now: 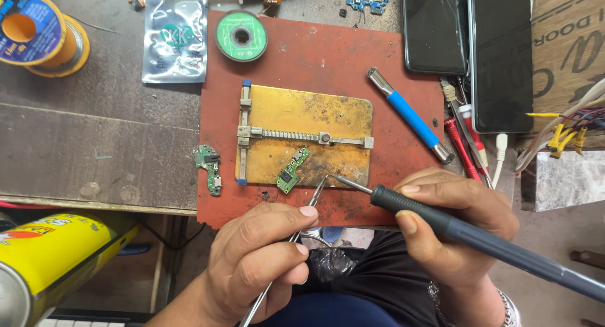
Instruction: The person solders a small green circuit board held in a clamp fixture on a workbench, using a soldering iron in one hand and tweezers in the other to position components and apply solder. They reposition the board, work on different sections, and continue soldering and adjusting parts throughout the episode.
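My left hand [258, 258] pinches metal tweezers [317, 193] whose tips point up toward the lower edge of a brass holder plate [315, 122]. My right hand [457, 229] grips a dark grey soldering iron [479, 239]; its bent tip [334, 177] hovers at the plate's lower right, close to the tweezer tips. A small green circuit board [292, 170] lies tilted on the plate, just left of both tips. A second green board [208, 169] rests on the mat's left edge. All of this sits on a red-brown work mat [328, 56].
A blue-handled tool [411, 117] lies diagonally on the mat. A green wick reel [241, 36], a silver foil bag [175, 40] and a solder spool [34, 31] sit at the back left. Two dark phones [469, 31], screwdrivers [463, 147] and wires crowd the right. A yellow can [57, 251] lies lower left.
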